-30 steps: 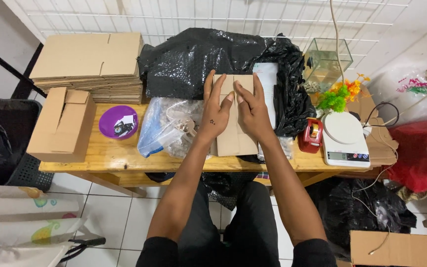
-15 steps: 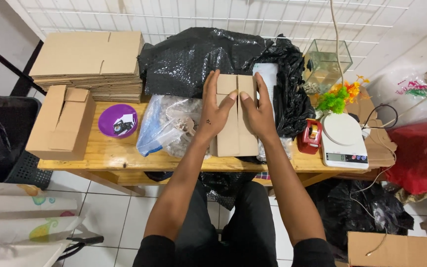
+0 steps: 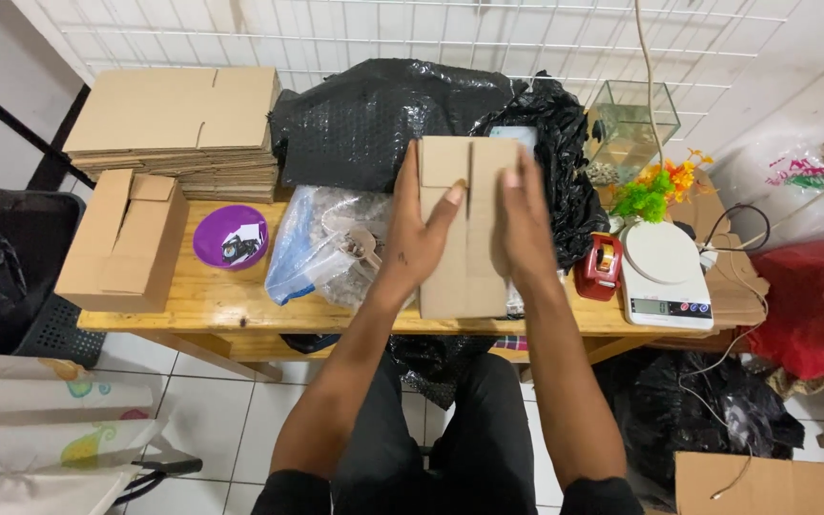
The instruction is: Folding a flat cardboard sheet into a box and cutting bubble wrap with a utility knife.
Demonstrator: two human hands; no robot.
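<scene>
Holding: a small brown cardboard box (image 3: 464, 229) is gripped between both hands, lifted just above the wooden table (image 3: 212, 300), its top flaps meeting along a middle seam.
Left hand: the left hand (image 3: 415, 234) is pressed flat against the box's left side, fingers spread, the thumb laid across the top.
Right hand: the right hand (image 3: 528, 224) is clasped on the box's right side, fingers pointing away from the body.
Box position: it is seen over the table's front middle, in front of a crumpled black plastic sheet (image 3: 383, 114).
Left of the box: a clear plastic bag of small pale parts (image 3: 321, 243) lies just beside the left hand; a round purple bowl (image 3: 229, 236) with small items sits further left.
Far left: a folded brown cardboard box (image 3: 121, 243) rests at the table's left end, with a stack of flat brown cardboard sheets (image 3: 178, 119) behind it.
Right of the box: a red tape dispenser (image 3: 601, 262) stands near the right hand, and a white kitchen scale (image 3: 665, 272) beside that.
Behind the scale: a small glass tank (image 3: 631, 124) and green and orange plastic plants (image 3: 660, 186) are seen.
Hidden: the table surface under the box is covered by it and by both hands.
</scene>
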